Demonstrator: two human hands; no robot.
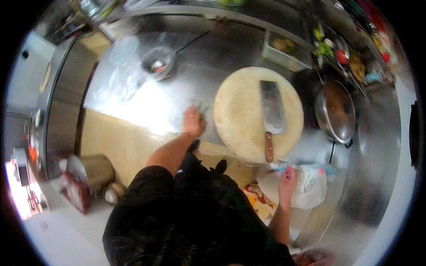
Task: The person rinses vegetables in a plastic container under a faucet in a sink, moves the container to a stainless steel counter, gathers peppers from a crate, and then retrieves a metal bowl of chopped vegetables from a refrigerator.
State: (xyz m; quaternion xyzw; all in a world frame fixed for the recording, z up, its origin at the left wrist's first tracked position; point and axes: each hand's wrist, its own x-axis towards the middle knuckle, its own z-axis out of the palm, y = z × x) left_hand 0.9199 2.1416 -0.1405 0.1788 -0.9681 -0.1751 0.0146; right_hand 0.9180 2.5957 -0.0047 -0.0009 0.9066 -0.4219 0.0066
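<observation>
My left hand is over the steel counter, left of a round chopping board. Blurred greenish bits show at its fingers; whether they are gripped or only touched is unclear. On the board lies a Chinese cleaver, its wooden handle pointing toward me. My right hand, fingers curled, is held over a white plastic bag below the board's right side. Motion blur hides whether anything is in it.
A bowl with some food stands at the back left, near a clear round lid. A lidded pan sits right of the board. Behind is a plastic bin of produce. A large metal pot is at lower left.
</observation>
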